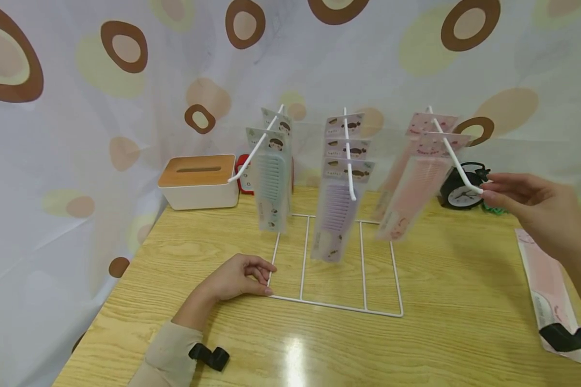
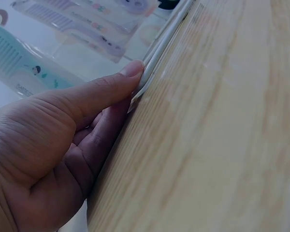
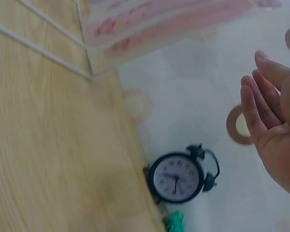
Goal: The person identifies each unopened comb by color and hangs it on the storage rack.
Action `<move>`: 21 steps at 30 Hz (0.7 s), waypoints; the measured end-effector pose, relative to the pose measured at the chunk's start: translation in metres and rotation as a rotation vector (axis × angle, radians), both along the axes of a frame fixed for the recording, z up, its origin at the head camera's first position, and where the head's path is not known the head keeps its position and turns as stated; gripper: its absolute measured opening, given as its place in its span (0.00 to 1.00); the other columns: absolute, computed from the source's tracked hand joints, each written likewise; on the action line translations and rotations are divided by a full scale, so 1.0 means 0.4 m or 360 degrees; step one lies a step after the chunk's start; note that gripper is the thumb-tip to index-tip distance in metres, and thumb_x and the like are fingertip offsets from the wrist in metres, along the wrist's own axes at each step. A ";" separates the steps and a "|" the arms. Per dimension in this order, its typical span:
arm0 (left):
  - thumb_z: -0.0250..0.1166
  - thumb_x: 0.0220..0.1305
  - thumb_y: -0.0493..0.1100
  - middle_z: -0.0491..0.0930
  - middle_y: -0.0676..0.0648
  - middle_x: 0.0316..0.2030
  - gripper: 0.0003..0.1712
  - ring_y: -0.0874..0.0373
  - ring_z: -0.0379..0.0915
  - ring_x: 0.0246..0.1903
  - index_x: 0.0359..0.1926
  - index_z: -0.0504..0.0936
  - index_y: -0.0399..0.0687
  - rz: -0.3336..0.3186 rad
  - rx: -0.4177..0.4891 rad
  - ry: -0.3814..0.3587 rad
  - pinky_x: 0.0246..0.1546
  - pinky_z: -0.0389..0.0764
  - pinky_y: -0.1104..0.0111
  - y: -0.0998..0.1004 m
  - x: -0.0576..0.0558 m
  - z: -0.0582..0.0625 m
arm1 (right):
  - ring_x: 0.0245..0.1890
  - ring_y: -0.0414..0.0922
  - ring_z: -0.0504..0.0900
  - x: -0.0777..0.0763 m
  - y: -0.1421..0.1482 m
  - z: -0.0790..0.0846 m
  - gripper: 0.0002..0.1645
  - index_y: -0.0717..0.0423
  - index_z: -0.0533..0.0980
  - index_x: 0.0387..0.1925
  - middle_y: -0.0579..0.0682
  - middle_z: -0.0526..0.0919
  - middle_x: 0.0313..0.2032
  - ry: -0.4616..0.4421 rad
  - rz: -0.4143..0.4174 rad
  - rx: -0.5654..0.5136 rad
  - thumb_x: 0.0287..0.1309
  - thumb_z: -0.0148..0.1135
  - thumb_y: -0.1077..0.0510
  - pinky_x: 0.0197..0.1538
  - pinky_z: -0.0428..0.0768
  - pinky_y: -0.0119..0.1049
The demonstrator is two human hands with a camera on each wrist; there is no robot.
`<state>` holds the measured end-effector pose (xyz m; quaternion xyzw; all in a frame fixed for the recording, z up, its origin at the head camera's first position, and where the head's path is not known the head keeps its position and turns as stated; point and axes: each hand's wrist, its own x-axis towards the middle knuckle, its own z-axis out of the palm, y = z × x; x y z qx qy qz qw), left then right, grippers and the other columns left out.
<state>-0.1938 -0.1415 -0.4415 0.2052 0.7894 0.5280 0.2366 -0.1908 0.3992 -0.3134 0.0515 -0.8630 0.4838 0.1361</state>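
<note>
A white wire display rack (image 1: 336, 307) stands on the table, with three hooks rising from it. My left hand (image 1: 239, 277) holds the near left corner of its base, thumb and fingers on the wire; in the left wrist view the thumb lies against that wire. Packaged combs hang from the hooks: green ones (image 1: 270, 180) left, purple ones (image 1: 339, 209) in the middle, pink ones (image 1: 418, 185) right. Beside the right hook's tip is my right hand (image 1: 544, 207), thumb and fingers apart with nothing between them in the right wrist view (image 3: 275, 106).
Another pink comb package (image 1: 544, 269) lies flat at the table's right. Behind the rack are a black alarm clock (image 1: 462, 196), a red clock (image 1: 244, 180) and a white tissue box (image 1: 200, 196) with a wooden lid. A patterned curtain (image 1: 150, 107) hangs behind the table.
</note>
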 end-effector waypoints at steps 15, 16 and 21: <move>0.77 0.54 0.39 0.82 0.44 0.37 0.27 0.57 0.80 0.37 0.55 0.81 0.36 0.0010 -0.0032 0.0028 0.41 0.80 0.72 0.001 0.003 0.004 | 0.33 0.15 0.78 0.002 0.193 -0.168 0.15 0.40 0.76 0.53 0.12 0.77 0.36 -0.0108 -0.0172 0.0188 0.68 0.61 0.58 0.35 0.76 0.14; 0.77 0.54 0.39 0.82 0.44 0.37 0.27 0.57 0.80 0.37 0.55 0.81 0.36 0.0011 -0.0033 0.0028 0.41 0.80 0.72 0.001 0.003 0.005 | 0.33 0.15 0.78 0.001 0.206 -0.183 0.15 0.38 0.76 0.53 0.12 0.77 0.36 -0.0129 -0.0186 0.0203 0.69 0.61 0.58 0.34 0.76 0.15; 0.77 0.54 0.39 0.82 0.44 0.37 0.27 0.58 0.80 0.36 0.55 0.81 0.36 0.0017 -0.0025 0.0018 0.41 0.80 0.72 0.002 0.002 0.004 | 0.33 0.13 0.75 0.008 0.277 -0.267 0.16 0.38 0.74 0.58 0.10 0.74 0.35 -0.0222 -0.0232 0.0275 0.72 0.57 0.54 0.32 0.78 0.18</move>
